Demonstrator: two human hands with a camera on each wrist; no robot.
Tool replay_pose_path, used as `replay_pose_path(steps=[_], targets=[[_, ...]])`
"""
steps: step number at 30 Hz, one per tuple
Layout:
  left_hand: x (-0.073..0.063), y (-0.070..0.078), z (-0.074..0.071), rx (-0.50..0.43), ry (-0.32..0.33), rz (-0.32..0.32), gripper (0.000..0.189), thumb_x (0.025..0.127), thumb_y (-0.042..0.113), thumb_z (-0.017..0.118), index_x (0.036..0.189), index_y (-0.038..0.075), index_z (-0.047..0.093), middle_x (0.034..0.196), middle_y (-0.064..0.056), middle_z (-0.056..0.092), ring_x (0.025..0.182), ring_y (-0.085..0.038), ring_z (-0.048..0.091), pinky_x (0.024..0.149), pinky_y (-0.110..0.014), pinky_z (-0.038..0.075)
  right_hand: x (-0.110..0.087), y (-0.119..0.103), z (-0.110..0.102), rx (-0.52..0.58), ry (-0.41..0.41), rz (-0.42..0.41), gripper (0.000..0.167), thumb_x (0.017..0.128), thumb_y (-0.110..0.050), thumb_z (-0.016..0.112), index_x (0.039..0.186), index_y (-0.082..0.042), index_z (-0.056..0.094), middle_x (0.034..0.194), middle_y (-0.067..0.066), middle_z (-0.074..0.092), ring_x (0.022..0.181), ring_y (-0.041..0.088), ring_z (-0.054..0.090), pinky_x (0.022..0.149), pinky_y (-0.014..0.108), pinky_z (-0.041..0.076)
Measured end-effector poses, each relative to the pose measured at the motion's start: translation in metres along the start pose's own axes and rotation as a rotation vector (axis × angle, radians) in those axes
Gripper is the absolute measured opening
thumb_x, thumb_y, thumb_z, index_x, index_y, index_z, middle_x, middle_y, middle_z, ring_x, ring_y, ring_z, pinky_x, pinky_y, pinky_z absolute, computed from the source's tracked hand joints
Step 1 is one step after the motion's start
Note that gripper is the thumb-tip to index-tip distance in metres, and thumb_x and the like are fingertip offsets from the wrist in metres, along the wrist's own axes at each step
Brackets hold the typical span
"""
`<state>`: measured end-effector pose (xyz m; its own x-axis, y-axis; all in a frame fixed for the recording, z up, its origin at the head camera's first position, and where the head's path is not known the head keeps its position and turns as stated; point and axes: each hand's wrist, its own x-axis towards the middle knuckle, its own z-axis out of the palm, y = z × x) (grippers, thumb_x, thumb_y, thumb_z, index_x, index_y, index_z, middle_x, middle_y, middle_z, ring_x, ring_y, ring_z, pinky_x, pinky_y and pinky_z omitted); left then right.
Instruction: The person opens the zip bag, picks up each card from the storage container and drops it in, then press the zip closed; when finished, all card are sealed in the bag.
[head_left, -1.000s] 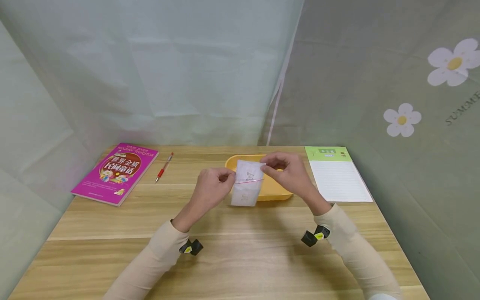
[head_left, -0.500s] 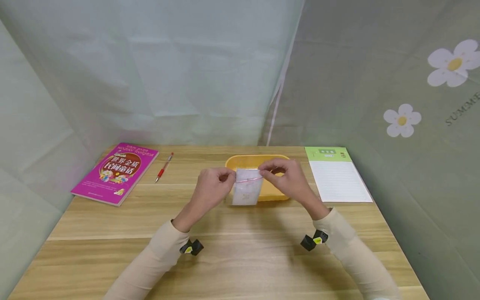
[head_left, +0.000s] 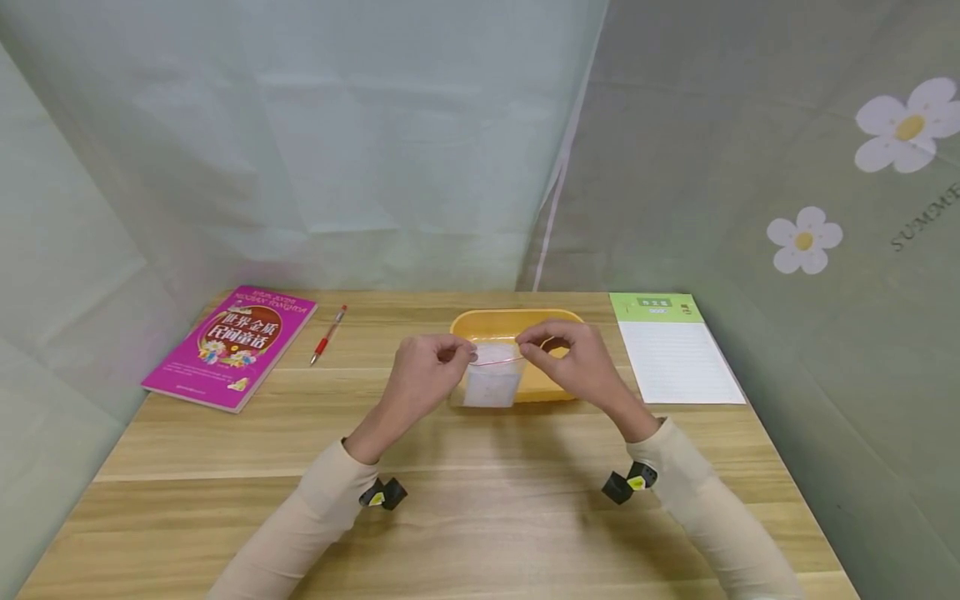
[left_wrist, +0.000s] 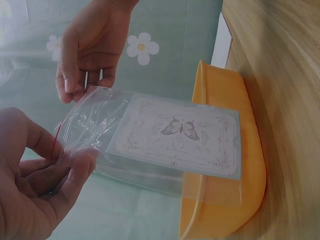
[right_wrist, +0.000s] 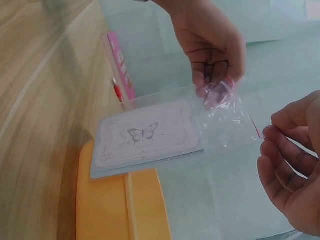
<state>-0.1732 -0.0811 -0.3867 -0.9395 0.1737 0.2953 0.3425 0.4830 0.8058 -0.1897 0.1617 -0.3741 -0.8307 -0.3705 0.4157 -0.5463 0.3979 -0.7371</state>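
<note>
Clear bag (left_wrist: 102, 122) hangs above the tabletop (head_left: 480, 517), butterfly card (left_wrist: 175, 145) inside. I see the left hand (head_left: 427, 367) pinching one end of its red-edged mouth, the right hand (head_left: 566, 358) the other. Yellow basket (head_left: 547, 383) just behind. Pink book (head_left: 232, 346), red pen (head_left: 328, 336) left; notepad (head_left: 678, 358) right.

Head view from above, forward and down, sideways wrist close-ups facing inward, sharing bag (left_wrist: 150, 139) and tray (left_wrist: 251, 145)

The magenta book (head_left: 232, 348) reads "世界金质民间童话", while "SUMME", cut off, stands on the grey curtain (head_left: 720, 167)
</note>
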Motion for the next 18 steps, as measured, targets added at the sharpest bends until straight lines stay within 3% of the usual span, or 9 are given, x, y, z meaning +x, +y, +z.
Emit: replay_pose_path(steps=[4, 9, 18], targets=[[0.0, -0.001, 0.0, -0.002, 0.004, -0.002, 0.019, 0.097, 0.018, 0.067, 0.09, 0.009, 0.081, 0.082, 0.002, 0.077, 0.069, -0.011, 0.068, 0.062, -0.03, 0.052, 0.001, 0.001, -0.002, -0.006, 0.007, 0.002, 0.007, 0.093, -0.009, 0.075, 0.098, -0.007, 0.079, 0.095, 0.004, 0.077, 0.082, 0.015, 0.069, 0.075, 0.043, 0.06], [-0.001, -0.001, -0.001, -0.005, -0.002, -0.001, 0.019, 0.098, 0.018, 0.067, 0.09, 0.008, 0.081, 0.083, 0.001, 0.078, 0.069, -0.01, 0.069, 0.058, -0.028, 0.051, 0.004, 0.004, -0.004, -0.021, 0.007, 0.019, 0.009, 0.093, -0.012, 0.075, 0.099, -0.007, 0.079, 0.097, 0.004, 0.077, 0.084, 0.016, 0.07, 0.077, 0.037, 0.059], [-0.004, -0.002, -0.002, 0.0, -0.005, 0.024, 0.019, 0.098, 0.016, 0.066, 0.091, 0.007, 0.081, 0.084, -0.001, 0.078, 0.072, -0.011, 0.072, 0.06, -0.029, 0.054, 0.016, 0.029, -0.009, -0.049, -0.002, 0.076, 0.014, 0.093, -0.014, 0.075, 0.104, -0.006, 0.079, 0.104, 0.008, 0.077, 0.088, 0.021, 0.072, 0.079, 0.039, 0.06]])
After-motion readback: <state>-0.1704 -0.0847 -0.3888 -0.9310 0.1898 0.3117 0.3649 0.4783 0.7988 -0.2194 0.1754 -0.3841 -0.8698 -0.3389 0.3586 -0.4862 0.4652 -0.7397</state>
